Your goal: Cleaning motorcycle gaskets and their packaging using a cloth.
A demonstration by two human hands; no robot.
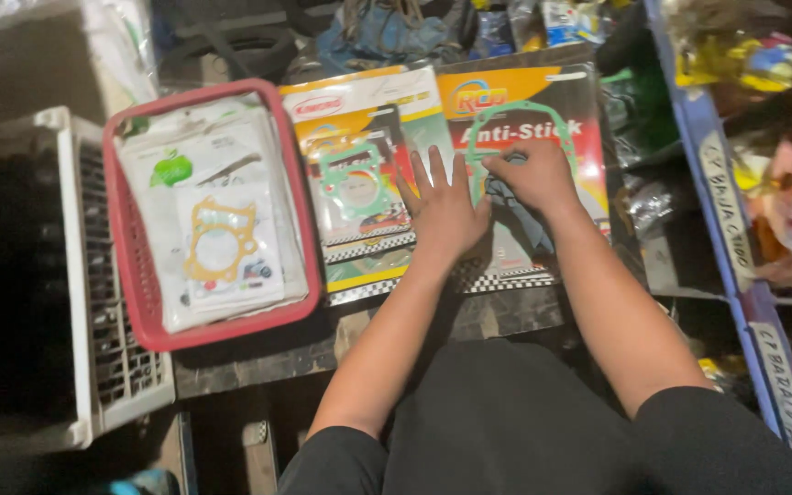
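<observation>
Cluttered dim counter [258, 362]: left hand [442, 215] lies flat, fingers spread, on the orange-and-red carded gasket pack [543, 110]. Right hand [532, 174] curls, pinching its green gasket [483, 124]. Lifting it likely needs gentle peeling.

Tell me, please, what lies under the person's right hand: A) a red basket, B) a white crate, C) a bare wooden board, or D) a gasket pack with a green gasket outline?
D: the right hand, holding a dark cloth, rests on the flat gasket pack, whose green gasket outline shows around the fingers; the red basket sits apart, farther to the left.
</observation>
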